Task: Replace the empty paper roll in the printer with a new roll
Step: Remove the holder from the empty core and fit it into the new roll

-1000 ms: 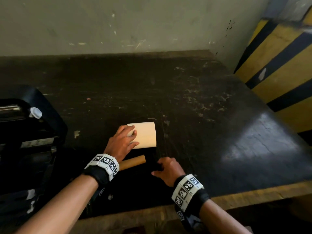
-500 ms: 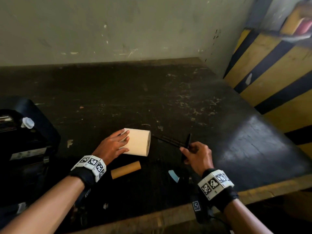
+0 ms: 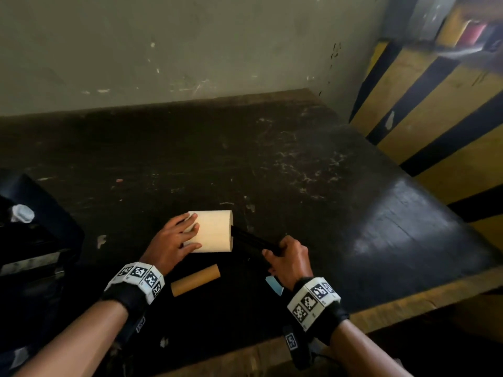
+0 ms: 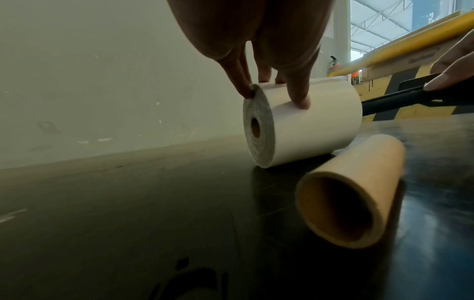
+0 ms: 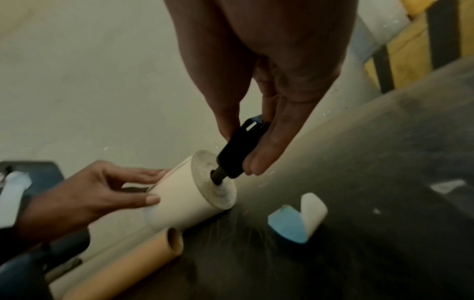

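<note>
1. Black printer [image 3: 32,227] sits at the far left of the dark table [image 3: 299,164], its casing partly out of view.
2. Left hand [image 3: 168,246] rests on the new paper roll [image 3: 212,231], fingers and thumb curved over its left end and top, grasping it as it lies on its side on the table.
3. Brown empty cardboard core [image 3: 195,279] lies on the table just in front of the new roll, apart from both hands.
4. Black spindle [image 3: 253,240] enters the roll's right-hand core hole at a slant.
5. Right hand [image 3: 288,261] pinches the spindle's outer end between thumb and fingers.
6. Blue-and-white curled paper scrap [image 5: 297,219] lies near the right hand.
7. Yellow-and-black striped barrier [image 3: 435,118] stands at the far right.
</note>
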A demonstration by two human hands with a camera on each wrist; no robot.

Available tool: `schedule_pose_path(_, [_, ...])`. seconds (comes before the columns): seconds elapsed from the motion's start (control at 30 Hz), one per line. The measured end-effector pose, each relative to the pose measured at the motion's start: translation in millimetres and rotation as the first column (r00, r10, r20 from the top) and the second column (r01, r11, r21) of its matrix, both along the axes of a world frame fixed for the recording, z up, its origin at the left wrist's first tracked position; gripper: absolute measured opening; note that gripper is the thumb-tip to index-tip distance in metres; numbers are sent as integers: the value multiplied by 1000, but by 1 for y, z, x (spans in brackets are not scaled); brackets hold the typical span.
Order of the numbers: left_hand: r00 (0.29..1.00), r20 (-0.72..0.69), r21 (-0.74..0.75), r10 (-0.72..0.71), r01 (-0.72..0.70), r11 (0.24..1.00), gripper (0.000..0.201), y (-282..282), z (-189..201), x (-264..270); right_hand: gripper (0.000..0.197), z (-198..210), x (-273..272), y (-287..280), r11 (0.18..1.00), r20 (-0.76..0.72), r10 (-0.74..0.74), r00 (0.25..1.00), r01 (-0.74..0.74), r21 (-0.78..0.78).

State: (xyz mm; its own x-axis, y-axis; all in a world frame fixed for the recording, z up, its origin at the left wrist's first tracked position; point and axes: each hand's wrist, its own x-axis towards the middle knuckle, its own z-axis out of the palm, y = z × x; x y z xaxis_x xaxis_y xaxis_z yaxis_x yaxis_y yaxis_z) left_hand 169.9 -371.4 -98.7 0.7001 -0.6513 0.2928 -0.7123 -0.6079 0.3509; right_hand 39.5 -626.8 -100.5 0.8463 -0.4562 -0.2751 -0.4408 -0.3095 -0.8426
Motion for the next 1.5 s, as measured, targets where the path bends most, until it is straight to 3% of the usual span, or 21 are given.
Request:
schedule_pose_path(0.37, [991, -57, -140, 122, -129, 982, 50, -7, 0, 5, 22, 9, 35, -30, 984, 106, 100, 989, -83, -156])
schedule_pose_path(0.53, [990, -110, -154, 83, -99, 983, 50, -3, -2, 11, 20, 7, 57, -40, 954, 65, 245, 967, -229, -194])
schedule_pose_path(0.7, [976, -188, -165, 107, -139, 976, 50, -6, -2, 11, 19, 13, 83, -14, 896, 17, 420, 908, -411, -166])
schedule_pose_path(0.9, [872, -448, -142, 198, -288, 947, 49, -11, 2, 10, 17, 8, 98, 19, 858, 54, 490, 870, -470, -209])
schedule_pose_path(1.03, [829, -523, -170, 199, -330, 928, 48, -18, 11, 11, 31, 14, 100, 27, 869, 88, 478, 874, -455, -195])
schedule_pose_path(1.17, [828, -535, -225, 170, -334, 915, 49, -14, 11, 6, 53, 31, 101, 35, 850, 11, 524, 852, -521, -80])
schedule_pose_path(1.27, [819, -539, -138, 197, -316, 939, 49, -11, 10, 2, 51, 29, 102, 41, 802, -30, 563, 826, -555, -220])
schedule_pose_path(1.37, [825, -524, -27, 212, -265, 964, 49, -11, 12, -6, 48, 26, 103, 40, 828, -3, 523, 852, -509, -234])
schedule_pose_path(1.5, [837, -475, -63, 270, -338, 939, 48, 9, 4, -30, 48, 21, 102, 37, 826, 40, 527, 849, -500, -259])
